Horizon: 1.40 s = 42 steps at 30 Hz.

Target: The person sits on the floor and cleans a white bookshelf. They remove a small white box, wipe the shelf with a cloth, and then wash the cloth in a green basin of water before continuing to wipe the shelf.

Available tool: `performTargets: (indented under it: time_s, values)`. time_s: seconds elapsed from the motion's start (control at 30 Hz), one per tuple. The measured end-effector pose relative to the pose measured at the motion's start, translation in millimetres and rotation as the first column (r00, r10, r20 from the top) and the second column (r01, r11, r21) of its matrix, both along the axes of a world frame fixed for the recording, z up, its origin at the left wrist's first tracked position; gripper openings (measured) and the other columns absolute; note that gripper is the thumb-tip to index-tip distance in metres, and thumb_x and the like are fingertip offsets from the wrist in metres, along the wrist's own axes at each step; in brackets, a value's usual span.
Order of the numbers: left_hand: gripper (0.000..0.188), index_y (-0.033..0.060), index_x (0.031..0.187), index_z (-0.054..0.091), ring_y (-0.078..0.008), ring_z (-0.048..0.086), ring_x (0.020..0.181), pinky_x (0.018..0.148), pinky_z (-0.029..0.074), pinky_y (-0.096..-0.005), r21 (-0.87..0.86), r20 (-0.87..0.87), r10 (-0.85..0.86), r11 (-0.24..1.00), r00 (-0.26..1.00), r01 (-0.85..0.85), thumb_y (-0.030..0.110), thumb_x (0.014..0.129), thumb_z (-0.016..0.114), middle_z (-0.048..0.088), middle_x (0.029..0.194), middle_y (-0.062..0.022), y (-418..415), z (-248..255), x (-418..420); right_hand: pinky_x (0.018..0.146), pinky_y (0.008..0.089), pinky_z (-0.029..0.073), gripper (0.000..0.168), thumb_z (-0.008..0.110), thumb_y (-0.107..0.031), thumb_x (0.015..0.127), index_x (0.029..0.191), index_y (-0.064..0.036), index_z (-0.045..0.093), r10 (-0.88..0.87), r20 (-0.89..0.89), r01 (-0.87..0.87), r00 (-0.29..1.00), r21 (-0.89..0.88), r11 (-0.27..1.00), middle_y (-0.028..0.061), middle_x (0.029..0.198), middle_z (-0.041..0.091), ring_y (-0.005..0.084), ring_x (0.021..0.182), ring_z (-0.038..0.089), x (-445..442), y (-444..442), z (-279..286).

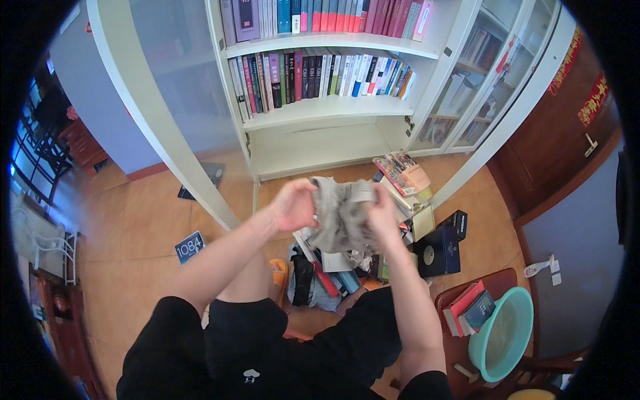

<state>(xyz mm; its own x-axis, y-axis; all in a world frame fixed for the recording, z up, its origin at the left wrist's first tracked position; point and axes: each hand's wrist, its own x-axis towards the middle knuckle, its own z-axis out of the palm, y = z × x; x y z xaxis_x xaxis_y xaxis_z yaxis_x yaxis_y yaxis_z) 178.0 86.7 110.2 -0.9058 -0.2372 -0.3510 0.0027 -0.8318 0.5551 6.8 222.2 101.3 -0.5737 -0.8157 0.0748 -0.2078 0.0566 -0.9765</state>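
A crumpled grey cloth [340,215] is held up between my two hands, above a pile of books on the floor. My left hand [295,205] grips its left edge, and my right hand [382,212] has hold of its right side. Beyond the cloth stands a white bookcase with its doors open; the bottom shelf [320,147] shows a bare board, while rows of books [320,75] fill the shelves above. Below my hands, more books and a black bag [301,280] lie between my feet. The cloth hides part of the pile.
Open glass doors [175,90] flank the bookcase. Stacked books [402,175] and a dark blue box [437,252] stand to the right. A turquoise basin [501,335] and red books [462,307] rest on a wooden stool [452,350]. One book [190,247] lies on the floor at left.
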Motion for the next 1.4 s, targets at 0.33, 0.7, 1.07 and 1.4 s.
performTargets:
  time_s: [0.33, 0.7, 1.07, 1.4]
  values:
    - [0.044, 0.0151, 0.131, 0.054, -0.0253, 0.054, 0.122, 0.105, 0.042, -0.0451, 0.216, -0.137, 0.257, 0.950, 0.957, -0.224, 0.045, 0.099, 0.048, 0.059, 0.129, -0.0076, 81, -18, 2, 0.086, 0.0475, 0.055, 0.047, 0.047, -0.029, 0.102, 0.143, -0.006, 0.040, 0.828, 0.536, -0.199, 0.166, -0.804, 0.560, 0.0210, 0.129, 0.056, 0.0317, 0.110, 0.061, 41, 25, 26]
    - [0.056, 0.0096, 0.143, 0.044, -0.0198, 0.048, 0.129, 0.110, 0.036, -0.0376, -0.377, -0.080, 0.390, 0.840, 0.917, -0.390, 0.048, 0.102, 0.044, 0.050, 0.142, -0.0065, 114, -44, -28, 0.107, 0.0377, 0.037, 0.054, 0.044, -0.040, 0.103, 0.143, -0.005, 0.039, -0.149, 0.524, 0.300, 0.838, -0.214, 0.930, 0.0128, 0.133, 0.052, 0.0260, 0.126, 0.048, 56, 35, -2]
    - [0.054, 0.0088, 0.129, 0.058, -0.0295, 0.056, 0.121, 0.107, 0.039, -0.0500, 0.087, 0.327, 0.439, 0.868, 0.837, -0.489, 0.051, 0.100, 0.043, 0.061, 0.131, -0.0107, -36, -144, -58, 0.113, 0.0414, 0.030, 0.049, 0.060, -0.019, 0.094, 0.141, -0.012, 0.047, 0.293, -0.082, -0.294, 0.953, -0.002, 0.956, 0.0221, 0.155, 0.027, 0.0337, 0.144, 0.027, 7, 59, -13]
    - [0.045, 0.0086, 0.118, 0.065, -0.0334, 0.056, 0.117, 0.101, 0.043, -0.0400, -0.932, 0.327, 0.638, 0.097, 0.697, 0.349, 0.042, 0.089, 0.066, 0.061, 0.128, -0.0124, -275, -215, -91, 0.088, 0.0314, 0.051, 0.026, 0.050, -0.014, 0.101, 0.121, 0.000, 0.059, -0.145, 0.288, 0.133, 0.946, 0.064, 0.989, 0.0101, 0.114, 0.064, 0.0182, 0.105, 0.062, -131, 74, -55]
